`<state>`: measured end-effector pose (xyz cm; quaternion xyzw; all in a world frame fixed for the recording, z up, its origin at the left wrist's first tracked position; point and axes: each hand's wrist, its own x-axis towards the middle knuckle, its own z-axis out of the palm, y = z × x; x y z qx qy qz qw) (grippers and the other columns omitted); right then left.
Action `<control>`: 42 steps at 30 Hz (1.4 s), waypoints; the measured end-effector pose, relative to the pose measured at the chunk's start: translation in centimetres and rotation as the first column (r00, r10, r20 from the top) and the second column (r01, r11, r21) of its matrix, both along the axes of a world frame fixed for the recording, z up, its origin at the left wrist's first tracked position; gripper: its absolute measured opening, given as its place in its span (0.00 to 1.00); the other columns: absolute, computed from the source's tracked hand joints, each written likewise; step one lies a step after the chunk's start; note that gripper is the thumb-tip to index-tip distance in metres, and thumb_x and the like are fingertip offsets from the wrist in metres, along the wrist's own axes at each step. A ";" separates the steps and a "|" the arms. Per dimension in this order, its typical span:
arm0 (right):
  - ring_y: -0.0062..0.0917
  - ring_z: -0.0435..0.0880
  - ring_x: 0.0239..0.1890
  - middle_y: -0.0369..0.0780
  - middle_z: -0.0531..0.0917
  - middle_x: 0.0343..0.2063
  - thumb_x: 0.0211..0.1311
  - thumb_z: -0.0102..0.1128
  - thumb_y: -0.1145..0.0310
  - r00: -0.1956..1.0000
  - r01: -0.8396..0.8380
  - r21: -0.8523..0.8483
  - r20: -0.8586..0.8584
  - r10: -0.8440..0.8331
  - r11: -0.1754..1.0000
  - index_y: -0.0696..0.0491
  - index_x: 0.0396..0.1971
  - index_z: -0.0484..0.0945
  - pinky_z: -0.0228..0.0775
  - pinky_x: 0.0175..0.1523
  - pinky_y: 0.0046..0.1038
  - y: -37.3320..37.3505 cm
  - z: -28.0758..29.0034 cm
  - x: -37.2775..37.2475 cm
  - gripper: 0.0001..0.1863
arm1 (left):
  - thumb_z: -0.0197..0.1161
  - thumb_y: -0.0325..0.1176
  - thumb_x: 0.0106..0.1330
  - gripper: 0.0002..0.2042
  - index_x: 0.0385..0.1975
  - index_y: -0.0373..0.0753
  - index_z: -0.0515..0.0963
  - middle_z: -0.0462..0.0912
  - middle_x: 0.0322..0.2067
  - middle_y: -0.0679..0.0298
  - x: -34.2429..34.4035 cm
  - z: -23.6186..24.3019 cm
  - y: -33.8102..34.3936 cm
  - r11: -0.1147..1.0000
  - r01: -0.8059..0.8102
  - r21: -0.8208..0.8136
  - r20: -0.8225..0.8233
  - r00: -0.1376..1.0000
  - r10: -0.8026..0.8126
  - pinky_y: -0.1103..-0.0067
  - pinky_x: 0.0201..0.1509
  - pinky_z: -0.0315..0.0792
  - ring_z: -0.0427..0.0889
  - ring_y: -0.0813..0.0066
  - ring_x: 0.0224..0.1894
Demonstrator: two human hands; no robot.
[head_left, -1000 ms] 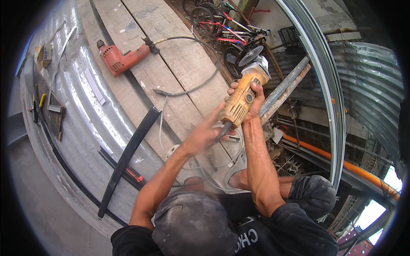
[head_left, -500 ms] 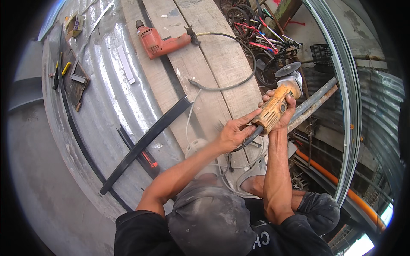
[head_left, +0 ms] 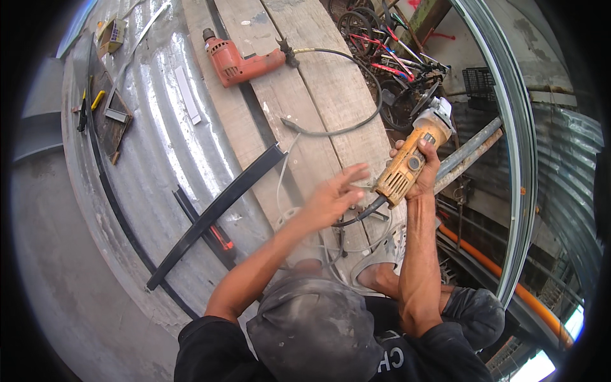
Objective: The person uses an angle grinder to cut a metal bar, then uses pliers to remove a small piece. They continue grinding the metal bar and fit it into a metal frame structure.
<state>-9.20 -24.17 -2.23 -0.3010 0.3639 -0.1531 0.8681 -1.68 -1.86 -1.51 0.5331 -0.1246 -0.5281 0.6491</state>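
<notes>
Yellow angle grinder (head_left: 410, 162) in right hand (head_left: 421, 173)

1. The right hand (head_left: 421, 167) sits right of the frame's centre, fingers wrapped tight around a yellow tool body, forearm rising nearly straight up from the lower edge.
2. The left hand (head_left: 331, 198) is at centre, empty, fingers spread and blurred, pointing right.
3. The left forearm slants up from lower left.
</notes>
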 end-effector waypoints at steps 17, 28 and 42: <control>0.23 0.84 0.34 0.41 0.85 0.36 0.45 0.73 0.67 0.633 -0.686 -0.596 -0.772 -0.062 0.417 0.59 0.51 0.73 0.78 0.43 0.28 4.4 11.0 -1.5 0.31 | 0.58 0.52 0.70 0.33 0.70 0.40 0.63 0.83 0.39 0.46 10.8 -2.3 10.1 0.865 0.010 0.502 0.580 0.738 -0.345 0.70 0.45 0.74 0.83 0.56 0.39; 0.37 0.87 0.35 0.50 0.86 0.36 0.41 0.71 0.60 0.466 -0.850 -0.440 -0.884 0.025 0.288 0.57 0.58 0.72 0.79 0.45 0.36 5.3 11.3 -0.4 0.39 | 0.59 0.54 0.70 0.32 0.65 0.37 0.71 0.85 0.33 0.47 10.4 2.0 5.6 0.703 0.189 0.686 0.389 0.720 -0.574 0.65 0.49 0.74 0.85 0.58 0.40; 0.49 0.86 0.36 0.54 0.86 0.31 0.43 0.68 0.59 0.403 -0.895 -0.360 -0.906 0.131 0.262 0.56 0.55 0.72 0.76 0.46 0.44 5.9 10.5 -0.3 0.35 | 0.64 0.52 0.67 0.32 0.66 0.39 0.70 0.84 0.29 0.45 8.3 1.7 5.6 0.723 0.096 0.685 0.454 0.720 -0.525 0.64 0.41 0.77 0.86 0.57 0.32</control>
